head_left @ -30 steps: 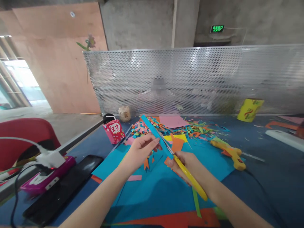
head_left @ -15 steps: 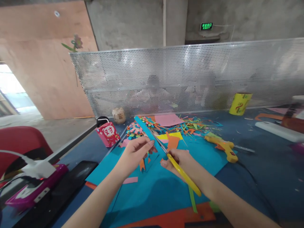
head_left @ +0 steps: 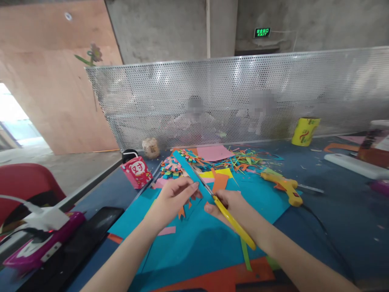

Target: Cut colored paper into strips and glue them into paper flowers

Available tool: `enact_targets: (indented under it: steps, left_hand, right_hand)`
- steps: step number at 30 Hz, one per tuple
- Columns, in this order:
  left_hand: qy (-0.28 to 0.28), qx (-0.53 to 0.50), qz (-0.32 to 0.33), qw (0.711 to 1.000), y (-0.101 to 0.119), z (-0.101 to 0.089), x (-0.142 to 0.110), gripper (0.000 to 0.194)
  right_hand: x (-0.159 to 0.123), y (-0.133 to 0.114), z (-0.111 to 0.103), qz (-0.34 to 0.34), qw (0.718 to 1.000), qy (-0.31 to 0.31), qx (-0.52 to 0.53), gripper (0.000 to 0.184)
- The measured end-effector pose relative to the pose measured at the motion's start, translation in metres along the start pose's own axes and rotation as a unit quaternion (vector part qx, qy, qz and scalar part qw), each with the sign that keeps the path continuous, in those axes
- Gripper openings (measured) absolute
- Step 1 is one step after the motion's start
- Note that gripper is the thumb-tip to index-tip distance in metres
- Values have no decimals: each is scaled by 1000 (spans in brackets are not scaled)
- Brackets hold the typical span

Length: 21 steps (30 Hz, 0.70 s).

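Left hand (head_left: 170, 198), fingers (head_left: 189, 193) bent, pinches a blue strip (head_left: 185, 163); right hand (head_left: 241, 209) clasps yellow scissors (head_left: 231, 220).

The green sign (head_left: 262, 33) says EXIT, with 安全出口 on top. The red drink box (head_left: 137, 172) says 对.

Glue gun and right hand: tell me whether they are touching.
Apart. The head view shows a stretch of blue sheet between the right hand and the glue gun.

Left hand (head_left: 170, 198), right hand (head_left: 238, 209) and forearms (head_left: 127, 251) are bare
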<state>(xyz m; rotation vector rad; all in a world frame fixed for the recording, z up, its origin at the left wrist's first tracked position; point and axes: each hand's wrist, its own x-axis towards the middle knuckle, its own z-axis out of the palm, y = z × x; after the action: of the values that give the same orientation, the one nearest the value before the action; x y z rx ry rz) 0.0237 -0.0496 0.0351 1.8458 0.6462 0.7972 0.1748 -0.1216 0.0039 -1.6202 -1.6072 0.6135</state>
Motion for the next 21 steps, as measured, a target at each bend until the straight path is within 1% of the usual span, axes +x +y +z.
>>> enact_targets:
  steps: [5,11,17,21]
  left_hand:
    - [1,1,-4,1000,0,1,0,24]
    - [-12,33,-25,999,-1,5,-2,29]
    - [-12,40,-24,999,-2,6,-2,28]
    - [-17,35,-12,999,-1,7,-2,27]
  right_hand:
    - [0,-1,1,10,1000,13,2,40]
    - [3,8,4,-20,1000,10,21,39]
    - [1,3,3,8,1000,18,10,41]
    - [1,1,2,5,1000,26,14,37]
